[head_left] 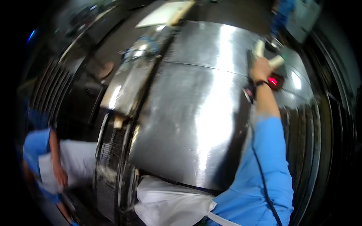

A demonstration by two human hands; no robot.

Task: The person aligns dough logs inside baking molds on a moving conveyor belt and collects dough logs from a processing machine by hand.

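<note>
The right hand is gripping two blurry pale pieces at the red-lit box, its fingertips hiding from view, while the left hand's grip is going unseen, out of frame.

Metal table apparently right of the mesh rack.

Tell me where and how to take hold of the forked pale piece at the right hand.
Pinch the right prong of the forked pale piece near its tip, probably from above: it juts clear of the right hand, which covers the base, and angles away from the other prong. Blur hides its firmness.
</note>
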